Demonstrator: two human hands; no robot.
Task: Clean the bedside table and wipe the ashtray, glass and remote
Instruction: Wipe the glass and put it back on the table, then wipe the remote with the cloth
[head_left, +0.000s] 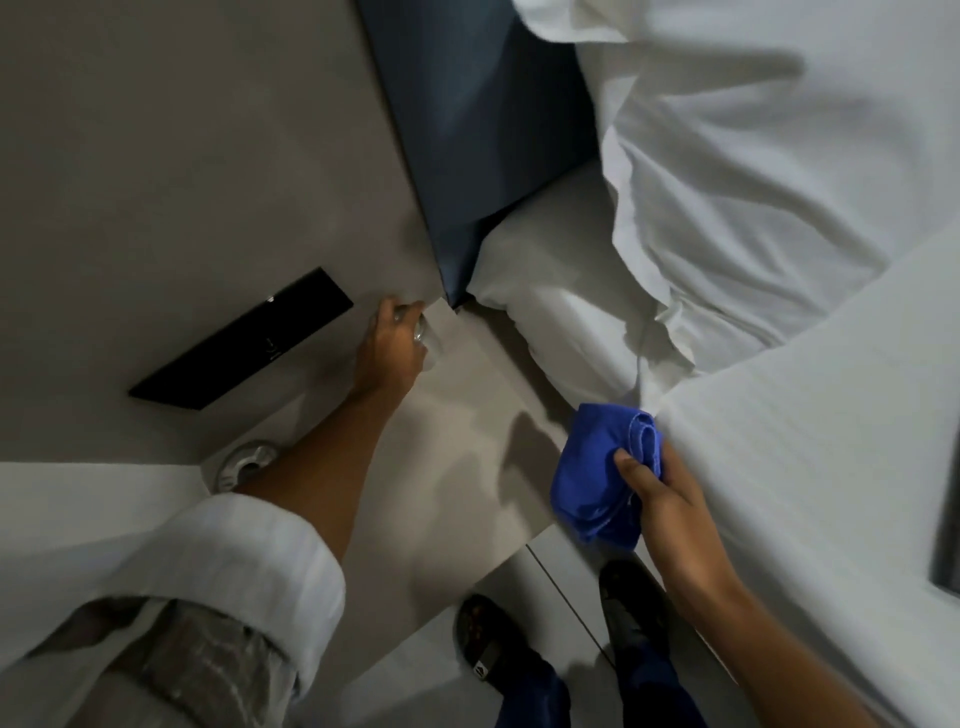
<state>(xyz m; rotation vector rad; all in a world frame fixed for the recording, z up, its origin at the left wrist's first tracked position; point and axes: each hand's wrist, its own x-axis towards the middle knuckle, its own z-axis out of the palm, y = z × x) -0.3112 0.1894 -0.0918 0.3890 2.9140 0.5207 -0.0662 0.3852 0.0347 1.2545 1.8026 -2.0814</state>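
My left hand grips a clear drinking glass at the far corner of the grey bedside table, close to the wall. Whether the glass touches the tabletop I cannot tell. My right hand holds a bunched blue cloth above the table's right edge, beside the bed. A round metal ashtray sits at the table's left end, partly hidden behind my left forearm. The remote is not in sight.
A black switch panel is set in the grey wall behind the table. A blue headboard rises at the corner. White pillow and duvet crowd the table's right side. My shoes stand on the pale floor below.
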